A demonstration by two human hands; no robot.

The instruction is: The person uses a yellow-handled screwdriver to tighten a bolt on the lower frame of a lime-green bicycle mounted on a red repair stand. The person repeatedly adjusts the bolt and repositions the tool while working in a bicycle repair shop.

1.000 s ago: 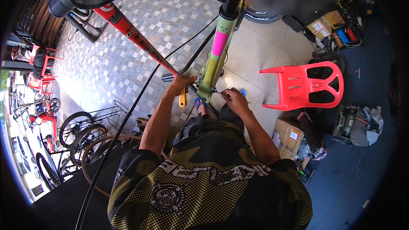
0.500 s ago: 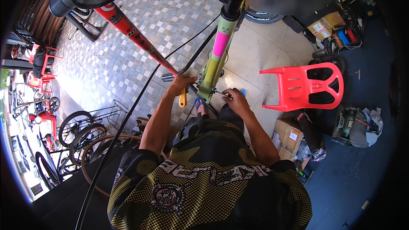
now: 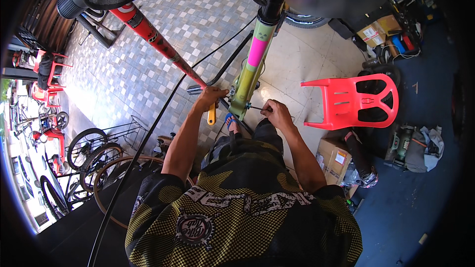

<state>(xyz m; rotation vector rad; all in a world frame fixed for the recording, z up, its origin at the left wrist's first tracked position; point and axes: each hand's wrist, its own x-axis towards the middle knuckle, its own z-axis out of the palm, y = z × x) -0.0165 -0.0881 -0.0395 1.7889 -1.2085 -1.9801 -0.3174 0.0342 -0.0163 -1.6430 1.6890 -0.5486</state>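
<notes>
In front of me hangs a green-yellow bicycle frame with a pink band, its lower end between my hands. My left hand is closed around a yellow-handled tool at the left side of that end; the handle points down below the palm, and the tool's tip is hidden. On the right side, my right hand pinches a thin dark rod-like tool. This rod reaches the side of the frame beside a small blue fitting. The exact kind of either tool does not show.
A red pole slants down toward my left hand. To the right lies a red plastic chair, with a cardboard box below it. Several bicycles stand at the left, one with a tan-rimmed wheel. A black cable crosses diagonally.
My right hand has shifted slightly and its fingers have changed from spread around the thin rod to a tighter pinch. My left hand and the frame stay put.
</notes>
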